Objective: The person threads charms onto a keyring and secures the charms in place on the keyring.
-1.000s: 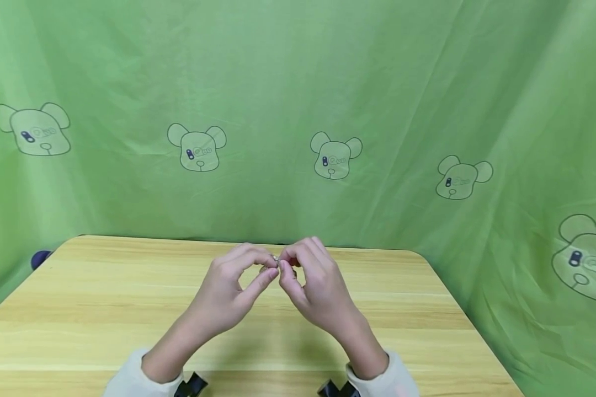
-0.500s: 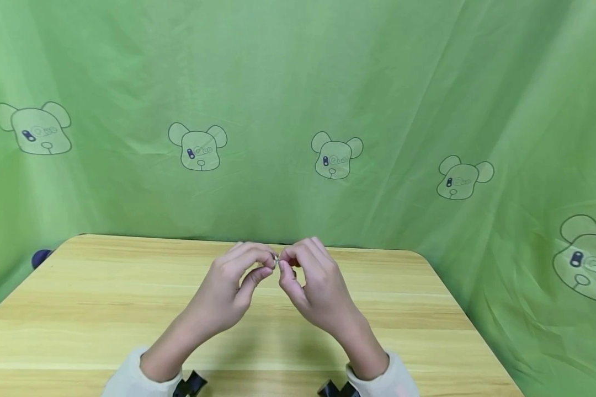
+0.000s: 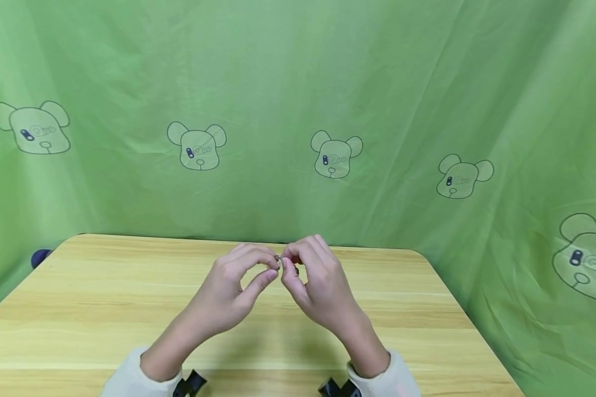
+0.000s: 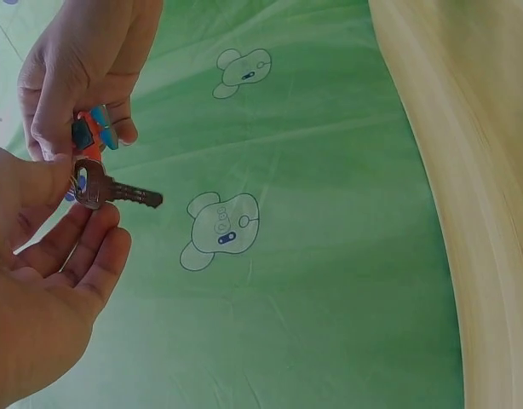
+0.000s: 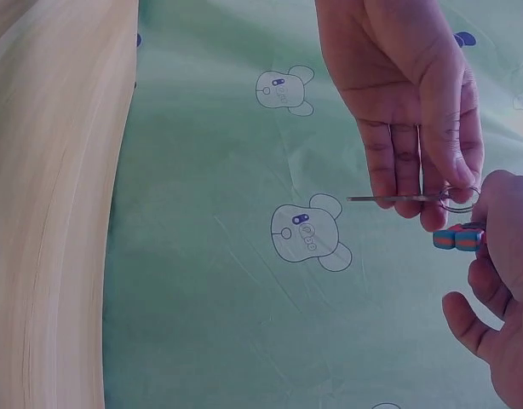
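Held up over the table, my left hand (image 3: 228, 286) pinches a metal key (image 4: 132, 194) near its bow, the toothed blade pointing away from the fingers. A thin metal key ring (image 5: 460, 201) passes through the bow, beneath the left thumb. Close beside it, my right hand (image 3: 322, 286) grips a small orange and blue charm (image 5: 456, 239) at the ring. The fingertips of both hands almost meet. In the head view, fingers hide most of the key and charm.
Below the hands is a light wooden table (image 3: 104, 309). A green cloth (image 3: 268, 82) printed with bear heads hangs behind and at the sides. A dark blue round thing (image 3: 41, 259) shows by the table's left edge.
The left thumb drew back from the right fingertips, then came forward again. Both hands have shifted very slightly to the right and still hold the key and charm.
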The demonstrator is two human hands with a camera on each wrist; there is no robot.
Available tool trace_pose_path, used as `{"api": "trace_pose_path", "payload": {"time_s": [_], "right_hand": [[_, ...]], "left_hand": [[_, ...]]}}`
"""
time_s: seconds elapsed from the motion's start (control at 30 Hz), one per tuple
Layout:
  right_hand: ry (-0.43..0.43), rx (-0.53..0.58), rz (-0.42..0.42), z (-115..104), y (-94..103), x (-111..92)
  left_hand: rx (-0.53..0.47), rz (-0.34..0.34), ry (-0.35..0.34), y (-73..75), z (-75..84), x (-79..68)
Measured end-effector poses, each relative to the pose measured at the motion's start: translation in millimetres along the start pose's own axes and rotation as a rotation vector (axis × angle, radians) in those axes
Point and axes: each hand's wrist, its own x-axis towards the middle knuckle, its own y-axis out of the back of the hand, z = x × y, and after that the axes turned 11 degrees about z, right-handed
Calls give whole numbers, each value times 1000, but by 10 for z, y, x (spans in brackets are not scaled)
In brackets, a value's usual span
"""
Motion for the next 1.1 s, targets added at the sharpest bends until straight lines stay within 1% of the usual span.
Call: {"api": "trace_pose_path", "payload": {"time_s": [0.23,0.67,1.1], "right_hand": [[9,-17,9,7,-6,-4],[21,-16,4,12,-7,1],[29,-14,13,17,-2,2]], "left_hand": [[-24,1,5,-26,0,-14],[-6,2,23,-41,-3,-18],[5,28,-23,-33,14,3]]}}
